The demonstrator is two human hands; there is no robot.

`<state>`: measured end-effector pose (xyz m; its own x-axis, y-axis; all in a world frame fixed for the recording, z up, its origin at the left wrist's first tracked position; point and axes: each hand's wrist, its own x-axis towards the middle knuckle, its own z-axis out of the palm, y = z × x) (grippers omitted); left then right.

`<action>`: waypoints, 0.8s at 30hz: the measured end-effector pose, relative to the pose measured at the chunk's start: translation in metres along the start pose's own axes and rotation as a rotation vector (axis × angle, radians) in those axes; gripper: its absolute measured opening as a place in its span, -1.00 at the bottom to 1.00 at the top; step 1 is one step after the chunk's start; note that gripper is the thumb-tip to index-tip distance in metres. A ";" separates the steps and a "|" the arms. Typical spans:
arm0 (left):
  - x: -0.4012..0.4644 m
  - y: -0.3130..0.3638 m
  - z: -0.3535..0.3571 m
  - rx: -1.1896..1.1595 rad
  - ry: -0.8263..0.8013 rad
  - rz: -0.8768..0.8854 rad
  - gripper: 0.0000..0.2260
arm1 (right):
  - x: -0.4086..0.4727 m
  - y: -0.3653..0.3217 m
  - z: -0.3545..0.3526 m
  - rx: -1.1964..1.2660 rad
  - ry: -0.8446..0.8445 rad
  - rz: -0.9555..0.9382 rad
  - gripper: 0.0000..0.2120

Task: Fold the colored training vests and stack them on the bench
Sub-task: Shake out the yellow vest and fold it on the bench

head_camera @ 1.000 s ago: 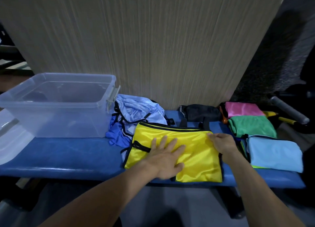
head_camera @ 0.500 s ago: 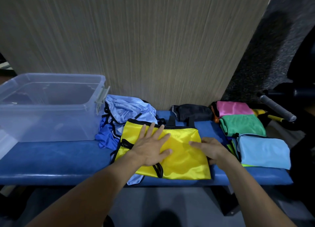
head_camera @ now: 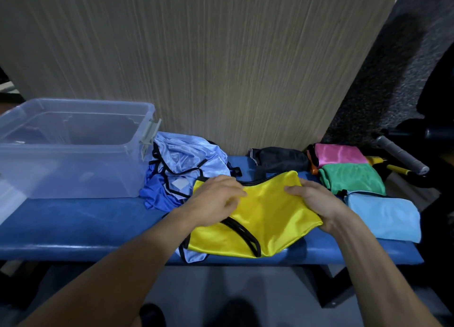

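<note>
We see the yellow vest (head_camera: 270, 216) lying on the blue bench (head_camera: 86, 228) between a heap of unfolded blue vests (head_camera: 181, 167) and folded vests (head_camera: 353, 179), gripped by the left hand (head_camera: 216, 201) and right hand (head_camera: 317, 201) with curled fingers.

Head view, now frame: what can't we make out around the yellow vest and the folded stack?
- Yellow satin vest, head view: its side edges are covered by the left hand and right hand.
- Pale blue crumpled vests: tangled, count unclear.
- Orange folded item: mostly hidden behind the pink folded vest and green folded vest.
- Clear plastic storage bin: cut off by the left edge.
</note>
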<state>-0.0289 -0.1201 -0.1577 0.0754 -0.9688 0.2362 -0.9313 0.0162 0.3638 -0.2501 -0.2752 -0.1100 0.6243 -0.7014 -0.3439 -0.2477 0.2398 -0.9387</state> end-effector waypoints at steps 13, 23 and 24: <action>-0.017 -0.005 -0.024 -0.909 0.397 -0.650 -0.82 | -0.005 0.027 0.163 -0.659 -0.276 -0.496 -0.55; -0.017 -0.024 -0.017 -0.456 0.392 -0.644 -0.65 | -0.031 0.078 0.110 -1.167 -0.259 -0.812 -0.23; -0.016 -0.024 -0.019 -0.345 0.390 -0.599 -0.61 | -0.034 0.084 0.106 -1.204 -0.275 -0.828 -0.22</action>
<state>-0.0006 -0.1000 -0.1533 0.7076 -0.6814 0.1871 -0.5345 -0.3429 0.7725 -0.2133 -0.1604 -0.1798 0.9735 -0.1793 0.1420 -0.1244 -0.9360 -0.3293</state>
